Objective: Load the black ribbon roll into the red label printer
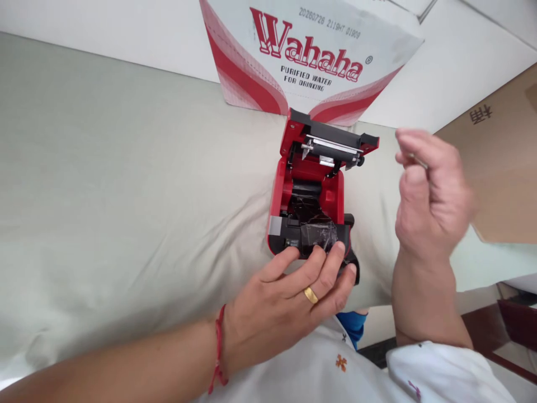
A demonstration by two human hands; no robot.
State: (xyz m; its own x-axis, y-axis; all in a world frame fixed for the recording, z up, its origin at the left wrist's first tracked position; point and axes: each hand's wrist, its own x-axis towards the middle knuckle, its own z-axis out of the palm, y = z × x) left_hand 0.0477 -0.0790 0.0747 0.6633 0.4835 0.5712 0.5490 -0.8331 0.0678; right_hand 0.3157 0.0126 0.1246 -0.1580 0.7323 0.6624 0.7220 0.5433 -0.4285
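A small red and black label printer stands on the pale cloth with its lid raised, showing a roller on the lid's underside. Inside, a black roll lies at the back, and a shiny, creased black ribbon runs from it over the front edge. My left hand rests at that edge, its fingers spread and the tips touching the ribbon and the black front part. To the right of the printer, my right hand is raised in the air, slightly blurred, its fingers curled together with nothing visible in them.
Behind the printer, close to its lid, stands a white and red Wahaha water carton. A brown cardboard box is at the right. The pale cloth has wrinkles left of the printer. Dark brown furniture shows at lower right.
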